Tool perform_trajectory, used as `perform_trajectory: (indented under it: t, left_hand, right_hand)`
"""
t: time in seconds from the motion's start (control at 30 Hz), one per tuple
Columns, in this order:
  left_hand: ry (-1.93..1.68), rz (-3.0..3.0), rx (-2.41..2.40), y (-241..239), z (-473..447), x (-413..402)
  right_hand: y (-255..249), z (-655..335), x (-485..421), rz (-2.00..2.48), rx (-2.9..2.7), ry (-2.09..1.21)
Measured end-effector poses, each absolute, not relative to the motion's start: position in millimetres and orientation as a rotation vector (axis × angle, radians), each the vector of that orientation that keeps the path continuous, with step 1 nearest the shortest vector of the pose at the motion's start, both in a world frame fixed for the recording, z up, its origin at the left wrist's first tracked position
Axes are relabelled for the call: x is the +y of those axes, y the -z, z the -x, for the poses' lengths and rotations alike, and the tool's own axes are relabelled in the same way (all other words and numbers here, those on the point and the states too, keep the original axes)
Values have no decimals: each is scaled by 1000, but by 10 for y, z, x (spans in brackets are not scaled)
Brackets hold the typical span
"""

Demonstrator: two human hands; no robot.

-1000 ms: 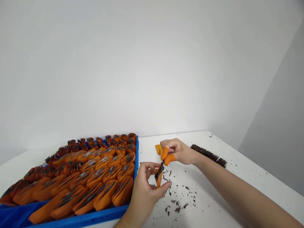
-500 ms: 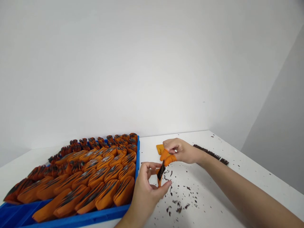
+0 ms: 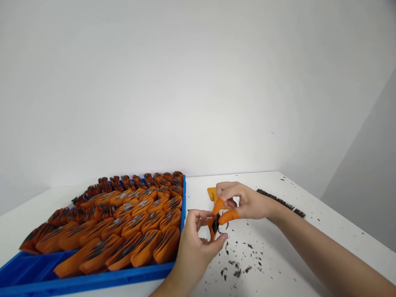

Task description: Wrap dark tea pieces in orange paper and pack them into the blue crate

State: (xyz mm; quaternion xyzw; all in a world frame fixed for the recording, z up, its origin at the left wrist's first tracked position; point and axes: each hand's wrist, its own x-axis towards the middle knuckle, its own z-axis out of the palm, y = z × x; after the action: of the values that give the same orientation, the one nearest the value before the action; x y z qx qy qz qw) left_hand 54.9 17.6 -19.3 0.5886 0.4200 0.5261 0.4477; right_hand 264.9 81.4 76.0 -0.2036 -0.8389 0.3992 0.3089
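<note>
packet (image 3: 214,227), seemingly one, between two hands (image 3: 196,244)

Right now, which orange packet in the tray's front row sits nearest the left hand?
The rightmost packet, at the near right corner of the tray; the row's other packets lie farther left, away from the left hand.
</note>
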Motion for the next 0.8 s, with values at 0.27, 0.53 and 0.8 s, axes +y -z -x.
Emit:
perform_trajectory:
  t: [0.27, 0.53, 0.8]
  left_hand:
    - [-1318, -1484, 1044, 195, -535, 152]
    - [-1345, -1491, 1101, 150, -538, 137]
    - [-1380, -1493, 1097, 136, -537, 130]
  right_hand:
    - [-848, -2676, 727, 553, -2370, -907]
    - [-873, -2686, 679, 580, -2475, -792]
    - [-886, -2640, 585, 717, -2594, -517]
